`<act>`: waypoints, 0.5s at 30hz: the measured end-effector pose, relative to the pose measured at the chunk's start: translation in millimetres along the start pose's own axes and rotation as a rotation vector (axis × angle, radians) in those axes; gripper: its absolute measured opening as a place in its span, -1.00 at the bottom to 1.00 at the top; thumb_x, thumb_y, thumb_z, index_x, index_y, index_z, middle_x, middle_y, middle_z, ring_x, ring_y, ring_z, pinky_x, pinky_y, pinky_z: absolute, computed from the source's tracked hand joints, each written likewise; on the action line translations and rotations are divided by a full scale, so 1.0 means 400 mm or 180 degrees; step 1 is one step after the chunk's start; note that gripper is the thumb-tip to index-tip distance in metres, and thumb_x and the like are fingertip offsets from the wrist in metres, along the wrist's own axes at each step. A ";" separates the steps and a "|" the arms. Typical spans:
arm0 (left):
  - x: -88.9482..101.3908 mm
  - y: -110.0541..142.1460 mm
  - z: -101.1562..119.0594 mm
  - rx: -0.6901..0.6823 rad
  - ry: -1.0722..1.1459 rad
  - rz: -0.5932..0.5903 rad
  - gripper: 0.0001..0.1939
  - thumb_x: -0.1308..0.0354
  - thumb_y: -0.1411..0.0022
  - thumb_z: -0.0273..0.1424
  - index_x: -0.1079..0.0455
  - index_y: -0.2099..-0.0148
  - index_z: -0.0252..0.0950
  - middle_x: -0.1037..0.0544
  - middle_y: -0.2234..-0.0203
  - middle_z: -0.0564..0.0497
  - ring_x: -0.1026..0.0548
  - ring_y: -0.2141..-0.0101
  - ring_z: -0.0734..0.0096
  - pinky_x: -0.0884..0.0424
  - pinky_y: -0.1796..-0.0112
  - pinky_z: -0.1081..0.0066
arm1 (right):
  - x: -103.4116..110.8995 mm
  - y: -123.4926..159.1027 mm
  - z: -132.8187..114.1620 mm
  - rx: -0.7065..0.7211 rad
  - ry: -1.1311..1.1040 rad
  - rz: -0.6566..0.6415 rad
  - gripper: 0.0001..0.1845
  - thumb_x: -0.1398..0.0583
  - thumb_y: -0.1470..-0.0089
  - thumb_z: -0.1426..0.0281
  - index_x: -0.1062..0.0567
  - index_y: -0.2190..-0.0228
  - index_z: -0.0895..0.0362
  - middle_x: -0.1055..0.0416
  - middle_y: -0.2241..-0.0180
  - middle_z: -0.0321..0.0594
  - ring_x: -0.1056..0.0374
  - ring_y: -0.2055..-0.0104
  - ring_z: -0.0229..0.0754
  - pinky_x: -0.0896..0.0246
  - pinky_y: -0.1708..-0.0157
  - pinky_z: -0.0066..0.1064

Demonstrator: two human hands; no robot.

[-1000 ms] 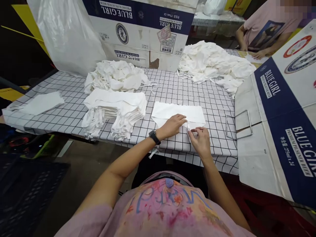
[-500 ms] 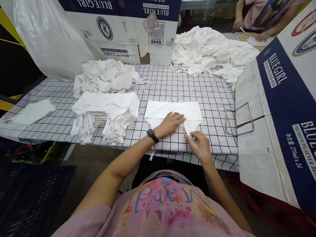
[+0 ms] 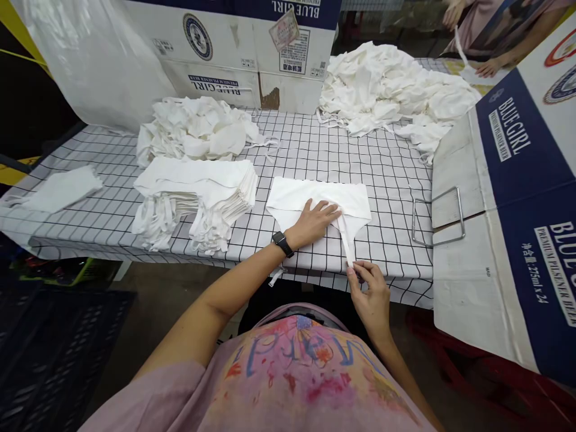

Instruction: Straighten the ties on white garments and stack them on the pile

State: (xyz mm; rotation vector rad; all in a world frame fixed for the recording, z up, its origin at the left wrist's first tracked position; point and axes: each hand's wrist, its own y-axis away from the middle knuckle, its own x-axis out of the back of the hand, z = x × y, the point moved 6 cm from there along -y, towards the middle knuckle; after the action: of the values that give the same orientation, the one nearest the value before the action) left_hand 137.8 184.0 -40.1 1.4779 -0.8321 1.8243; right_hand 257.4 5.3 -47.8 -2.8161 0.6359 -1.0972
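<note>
A flat white cloth garment with straps (image 3: 319, 193) lies on the checked tablecloth in front of me; its exact kind is unclear. My left hand (image 3: 312, 224), with a dark watch on the wrist, rests on the garment's lower middle with its fingers stretched out. Between the thumb and fingers of my right hand (image 3: 372, 294) is the end of a strap (image 3: 346, 240), drawn straight toward me at the table's front edge. To the left stands a neat stack of similar white garments (image 3: 193, 177), their straps hanging at the front.
Loose white garments form a pile (image 3: 198, 129) behind the stack and a bigger heap (image 3: 387, 90) at the back. Cardboard boxes stand behind (image 3: 220, 60) and at right (image 3: 508, 198), with a metal wire frame (image 3: 438, 216) beside. Another white piece (image 3: 60, 189) lies far left. A co-worker's hands (image 3: 490, 66) handle white cloth.
My right hand has moved toward me with the strap's end, and the strap now lies longer and straight. My left hand stays on the garment. The view has shifted slightly.
</note>
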 end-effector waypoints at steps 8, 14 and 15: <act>0.062 0.036 -0.056 0.0134 0.1007 0.0155 -0.41 0.05 -0.34 -0.68 -0.31 -0.35 -0.26 -0.45 -0.26 -0.11 -0.36 -0.23 0.23 -0.29 -0.27 0.05 | 0.066 0.010 -0.035 0.0341 0.0516 0.0501 -0.68 -0.19 -0.31 0.18 -0.64 0.09 0.07 -0.43 0.02 0.06 -0.40 0.02 0.10 -0.44 0.16 -0.09; 0.158 0.300 -0.172 0.1499 0.2698 0.1702 -0.87 -0.25 -0.31 -0.37 -0.59 0.22 -0.31 -0.67 0.29 -0.03 -0.59 0.24 0.36 -0.52 0.18 0.37 | -0.113 0.041 -0.090 0.0174 -0.0646 -0.1603 -0.68 -0.18 -0.31 0.17 -0.66 0.14 0.07 -0.61 0.28 -0.13 -0.51 0.35 -0.09 -0.40 0.32 -0.27; 0.157 0.350 -0.175 0.1737 0.2856 0.1824 -0.84 -0.27 -0.29 -0.32 -0.58 0.26 -0.31 -0.66 0.34 -0.01 -0.58 0.29 0.37 -0.50 0.25 0.40 | -0.161 0.052 -0.097 0.0059 -0.0761 -0.1971 -0.63 -0.17 -0.31 0.15 -0.65 0.08 0.09 -0.61 0.33 -0.14 -0.52 0.38 -0.09 -0.39 0.35 -0.29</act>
State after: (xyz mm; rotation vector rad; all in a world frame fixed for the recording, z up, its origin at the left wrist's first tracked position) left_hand -24.8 161.9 -1.5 0.5071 -0.3014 2.9506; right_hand 181.8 15.3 -64.0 -3.1352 -0.2885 -0.7752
